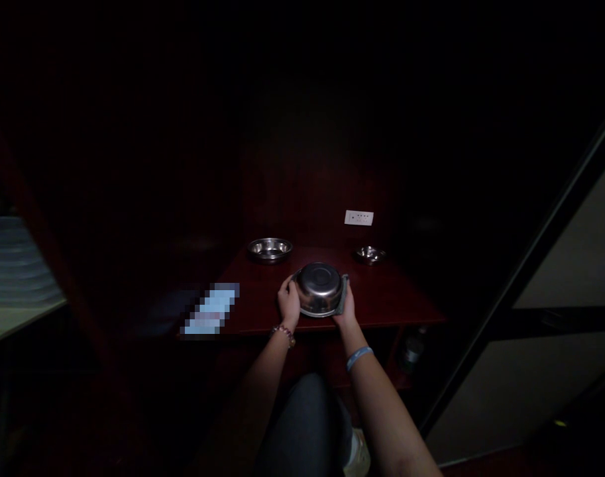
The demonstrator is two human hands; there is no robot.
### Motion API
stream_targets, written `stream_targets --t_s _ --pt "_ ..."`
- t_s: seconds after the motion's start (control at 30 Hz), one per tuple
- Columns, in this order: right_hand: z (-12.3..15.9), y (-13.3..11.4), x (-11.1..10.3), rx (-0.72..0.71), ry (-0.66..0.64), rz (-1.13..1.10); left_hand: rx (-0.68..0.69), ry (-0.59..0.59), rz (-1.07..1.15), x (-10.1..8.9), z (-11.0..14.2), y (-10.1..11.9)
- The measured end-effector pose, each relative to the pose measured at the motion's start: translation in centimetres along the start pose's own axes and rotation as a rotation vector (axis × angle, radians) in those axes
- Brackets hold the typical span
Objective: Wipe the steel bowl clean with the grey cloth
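Observation:
A shiny steel bowl (pixel 320 286) is held bottom up between my two hands, over the front of a dark red wooden table (pixel 382 301). My left hand (pixel 289 301) is closed on the bowl's left rim. On the right side my right hand (pixel 348 305) grips the rim, with a grey cloth (pixel 344 295) between the fingers and the metal. Part of the right fingers is hidden behind the cloth. Whether the bowl touches the tabletop I cannot tell.
Behind the held bowl stand a wide steel bowl (pixel 270 250) on the left and a smaller steel bowl (pixel 370 255) on the right. A white power socket (pixel 358 218) is on the back wall. A bottle (pixel 412 351) stands below the table; stacked plates (pixel 18 262) are far left.

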State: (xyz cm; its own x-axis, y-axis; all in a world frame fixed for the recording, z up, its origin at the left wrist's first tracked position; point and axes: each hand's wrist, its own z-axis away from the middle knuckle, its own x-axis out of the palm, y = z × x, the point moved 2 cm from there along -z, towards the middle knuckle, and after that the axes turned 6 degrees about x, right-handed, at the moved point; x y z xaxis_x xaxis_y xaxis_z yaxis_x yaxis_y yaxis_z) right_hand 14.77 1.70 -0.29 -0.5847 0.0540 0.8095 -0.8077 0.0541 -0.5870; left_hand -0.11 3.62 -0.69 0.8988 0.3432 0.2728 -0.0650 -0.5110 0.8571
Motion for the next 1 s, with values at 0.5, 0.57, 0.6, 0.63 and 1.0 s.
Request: stream_targets --t_s 0.5,0.57,0.6,0.63,1.0 --pt "-0.6 0.3 -0.8 -0.053 0.028 0.038 -0.046 -0.053 -0.165 -0.2 0.7 0.4" --pt "-0.7 0.3 -0.9 -0.055 0.038 0.016 -0.060 -0.070 -0.180 -0.2 0.8 0.3" --pt "-0.7 0.3 -1.0 -0.047 0.037 0.001 -0.063 -0.073 -0.186 -0.2 0.8 0.3" --pt "-0.7 0.3 -1.0 -0.041 0.032 -0.012 -0.062 -0.075 -0.189 -0.2 0.8 0.4" --pt "-0.8 0.5 -1.2 -0.047 -0.011 0.013 -0.023 -0.037 -0.066 0.0 0.3 -0.2"
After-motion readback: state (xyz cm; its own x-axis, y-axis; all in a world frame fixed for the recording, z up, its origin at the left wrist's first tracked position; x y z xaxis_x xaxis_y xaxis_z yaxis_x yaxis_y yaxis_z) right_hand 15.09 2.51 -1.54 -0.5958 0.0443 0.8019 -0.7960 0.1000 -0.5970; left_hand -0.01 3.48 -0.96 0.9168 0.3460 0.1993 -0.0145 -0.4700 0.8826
